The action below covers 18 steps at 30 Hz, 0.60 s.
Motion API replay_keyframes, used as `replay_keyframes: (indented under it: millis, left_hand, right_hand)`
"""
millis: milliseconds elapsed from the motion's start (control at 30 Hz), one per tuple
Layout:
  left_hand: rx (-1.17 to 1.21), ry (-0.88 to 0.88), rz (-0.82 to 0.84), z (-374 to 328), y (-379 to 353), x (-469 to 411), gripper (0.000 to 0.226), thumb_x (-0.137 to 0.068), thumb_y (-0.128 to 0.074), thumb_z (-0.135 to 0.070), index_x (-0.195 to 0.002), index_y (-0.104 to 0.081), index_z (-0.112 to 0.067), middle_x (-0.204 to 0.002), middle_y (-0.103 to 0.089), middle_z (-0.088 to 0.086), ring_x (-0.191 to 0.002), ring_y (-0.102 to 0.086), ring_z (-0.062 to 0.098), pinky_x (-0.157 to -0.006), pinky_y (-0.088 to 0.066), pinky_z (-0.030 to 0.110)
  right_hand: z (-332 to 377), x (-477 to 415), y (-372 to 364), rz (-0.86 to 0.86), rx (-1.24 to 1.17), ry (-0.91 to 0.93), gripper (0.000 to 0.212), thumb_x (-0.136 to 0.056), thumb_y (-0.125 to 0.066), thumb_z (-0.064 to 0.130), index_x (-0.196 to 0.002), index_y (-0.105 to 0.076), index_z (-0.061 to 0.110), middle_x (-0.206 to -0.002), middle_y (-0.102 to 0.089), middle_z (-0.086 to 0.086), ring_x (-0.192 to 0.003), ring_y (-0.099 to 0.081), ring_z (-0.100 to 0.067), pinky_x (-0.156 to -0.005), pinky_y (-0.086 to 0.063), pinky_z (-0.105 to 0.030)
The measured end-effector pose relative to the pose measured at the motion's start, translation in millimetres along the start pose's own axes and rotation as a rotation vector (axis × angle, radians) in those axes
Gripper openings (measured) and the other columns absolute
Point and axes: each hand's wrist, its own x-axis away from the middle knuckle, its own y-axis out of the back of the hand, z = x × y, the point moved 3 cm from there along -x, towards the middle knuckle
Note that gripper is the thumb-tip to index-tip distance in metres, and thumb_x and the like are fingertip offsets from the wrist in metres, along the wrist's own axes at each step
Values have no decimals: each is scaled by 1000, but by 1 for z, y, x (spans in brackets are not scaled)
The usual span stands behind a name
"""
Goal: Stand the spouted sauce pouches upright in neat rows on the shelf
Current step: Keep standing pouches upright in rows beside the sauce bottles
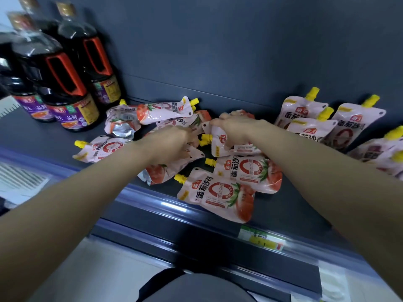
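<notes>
Glossy film on a matt shelf (290, 210)

The sauce pouches (220, 192) are shining with slick plastic film, one at centre left showing a crinkled silver foil base (122, 130); the yellow caps (180, 177) are looking like smooth plastic, and the dark bottles (65, 88) at upper left are gleaming.

Our left hand (174, 144) and right hand (235, 127) are bare, as are both forearms (87, 203). At six o'clock sits our dark grey cloth garment (196, 288).

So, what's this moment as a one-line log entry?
phase: sorting | left hand: among lying pouches, grip unclear | right hand: grips one pouch | standing pouches: at right
</notes>
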Motion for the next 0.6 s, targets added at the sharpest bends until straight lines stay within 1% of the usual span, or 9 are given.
replay_keyframes:
  millis: [133,233,367,467,533,600]
  left_hand:
    - [-39,0,-4,0,-2,0,29,-84,-61,-14,-113,-59,-17,-107,-60,6,-100,-56,26,-87,-47,41]
    - [-51,20,-4,1,-4,-1,29,-84,-61,-16,-113,-60,-17,-109,-59,6,-103,-55,26,-88,-47,40]
    - [-42,43,1,-3,-5,-2,30,-85,-61,-16,-115,-59,-19,-112,-59,4,-103,-55,25,-85,-47,38]
    - [-48,37,2,-6,-6,-3,30,-86,-60,-16,-115,-60,-19,-113,-58,4,-101,-56,26,-82,-47,36]
    - [-63,28,-3,-7,-8,-5,29,-86,-60,-18,-115,-59,-20,-115,-59,4,-102,-56,26,-83,-47,35]
    - [-70,25,-5,-7,-10,-6,28,-86,-60,-20,-114,-59,-22,-116,-58,4,-104,-56,27,-84,-47,36]
  right_hand:
    - [2,-7,1,-16,33,-18,89,-70,-80,24,-144,-30,22,-136,-38,-10,-126,-37,-32,-101,-43,-46]
    - [1,-10,2,-13,36,-28,83,-71,-79,24,-140,-33,18,-134,-37,-10,-125,-37,-30,-98,-45,-45]
    - [1,-14,4,-59,12,-7,75,-72,-79,18,-134,-37,10,-133,-39,-10,-125,-37,-29,-94,-43,-42]
    - [1,-19,7,-74,-16,0,60,-76,-75,14,-127,-44,11,-129,-45,-11,-121,-44,-31,-92,-45,-41]
    - [-2,-21,7,-72,-56,-9,46,-80,-71,11,-119,-48,16,-120,-48,-12,-109,-52,-33,-82,-49,-41]
    - [-5,-21,6,-61,-100,-1,39,-82,-67,8,-116,-52,21,-116,-48,-11,-103,-55,-32,-73,-47,-36]
